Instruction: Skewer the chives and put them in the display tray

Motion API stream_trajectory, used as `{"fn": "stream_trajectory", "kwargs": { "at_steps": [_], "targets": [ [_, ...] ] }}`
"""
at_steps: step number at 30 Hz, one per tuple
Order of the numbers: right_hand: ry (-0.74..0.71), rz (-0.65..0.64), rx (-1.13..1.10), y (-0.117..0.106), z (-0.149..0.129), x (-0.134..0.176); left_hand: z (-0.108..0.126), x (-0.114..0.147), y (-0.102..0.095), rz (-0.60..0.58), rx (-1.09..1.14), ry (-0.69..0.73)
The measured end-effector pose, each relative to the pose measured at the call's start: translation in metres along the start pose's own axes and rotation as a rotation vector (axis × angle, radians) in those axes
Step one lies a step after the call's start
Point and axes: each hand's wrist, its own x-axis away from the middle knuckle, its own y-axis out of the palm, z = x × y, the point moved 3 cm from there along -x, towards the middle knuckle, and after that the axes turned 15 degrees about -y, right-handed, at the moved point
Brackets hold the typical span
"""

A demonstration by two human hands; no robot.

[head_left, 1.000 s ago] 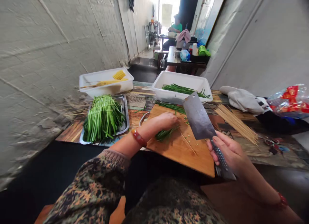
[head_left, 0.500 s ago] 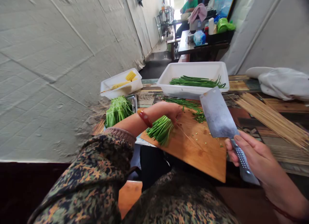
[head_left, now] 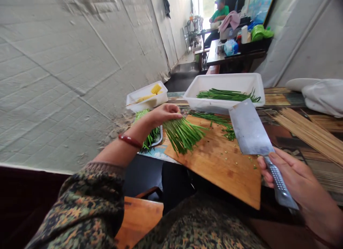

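My left hand (head_left: 166, 113) is closed around one end of a bunch of green chives (head_left: 184, 134), holding it over the left part of a wooden cutting board (head_left: 227, 170). The loose ends fan out to the right. A cleaver (head_left: 250, 127) is gripped by its dotted metal handle in my right hand (head_left: 294, 174), its broad blade raised at the board's right side. Chopped chive bits (head_left: 229, 133) and longer chive stalks (head_left: 210, 116) lie along the board's far edge. Left of the board, partly behind my left arm, a metal tray (head_left: 160, 136) holds more chives.
A white tub (head_left: 193, 81) of chives stands behind the board, and a smaller white tub (head_left: 131, 105) with yellow corn is left of it. Bamboo skewers (head_left: 308, 131) lie at right near a white plastic bag (head_left: 324, 97). A person in green (head_left: 223, 13) sits far back.
My left hand has lifted the chive bunch off the board and moved it left toward the metal tray. The cleaver stays raised in my right hand. The view has shifted slightly.
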Motion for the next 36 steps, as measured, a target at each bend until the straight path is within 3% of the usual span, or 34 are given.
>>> {"fn": "stream_trajectory", "kwargs": {
  "at_steps": [3,6,9,11,14,18,20,23,28,36],
  "targets": [
    [-0.009,-0.015,-0.033,-0.001,0.004,-0.001,-0.039,0.013,0.012,0.175,0.381,-0.074],
    [-0.011,-0.056,-0.031,0.000,0.006,-0.002,-0.084,0.014,0.044,0.292,0.553,-0.161],
    [-0.006,-0.111,-0.008,0.004,0.004,-0.001,-0.115,0.014,0.071,0.298,0.592,-0.193],
    [-0.010,-0.148,-0.005,0.008,0.002,0.001,-0.123,0.017,0.075,0.281,0.557,-0.183],
    [-0.011,-0.177,-0.016,0.012,0.003,0.003,-0.124,0.025,0.061,0.338,0.265,-0.107],
    [-0.001,-0.192,-0.009,0.016,0.011,0.004,-0.111,0.037,0.048,0.567,-0.424,0.137],
    [0.002,-0.203,0.005,0.019,0.015,0.004,-0.106,0.038,0.062,0.521,-0.686,0.246],
    [-0.004,-0.229,0.040,0.025,0.015,0.004,-0.100,0.032,0.097,0.360,-0.934,0.296],
    [-0.012,-0.266,0.116,0.036,0.008,0.006,-0.086,0.014,0.135,0.332,-1.105,0.204],
    [-0.017,-0.310,0.217,0.050,0.001,0.011,-0.080,0.012,0.138,0.363,-1.116,0.227]
  ]
}}
